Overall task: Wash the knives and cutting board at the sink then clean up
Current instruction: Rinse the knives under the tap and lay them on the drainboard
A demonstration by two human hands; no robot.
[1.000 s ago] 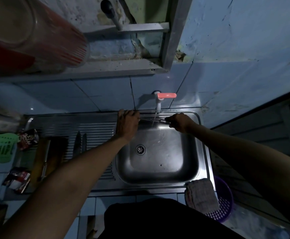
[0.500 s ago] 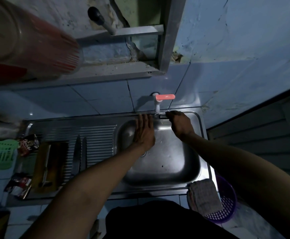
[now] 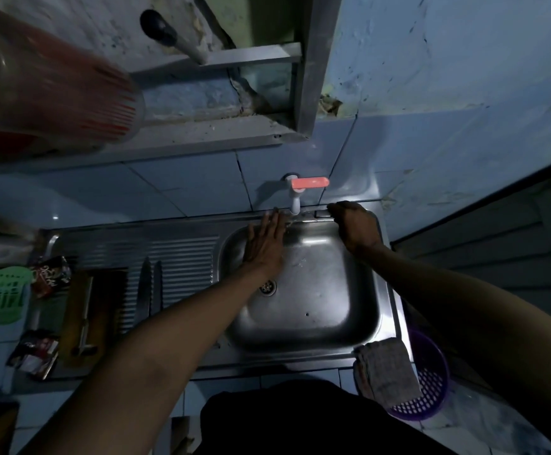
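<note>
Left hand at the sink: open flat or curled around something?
Open. The left hand lies flat with straight fingers under the tap, over the sink basin, and holds nothing.

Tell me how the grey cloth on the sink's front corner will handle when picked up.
The grey cloth probably goes floppy: it drapes over the sink rim. Likely light and unbreakable; whether it is wet I cannot tell.

Home kitchen — steel sink (image 3: 389,326), wall tap (image 3: 295,197), tiled wall (image 3: 185,188), knives (image 3: 151,287) on drainboard.
</note>
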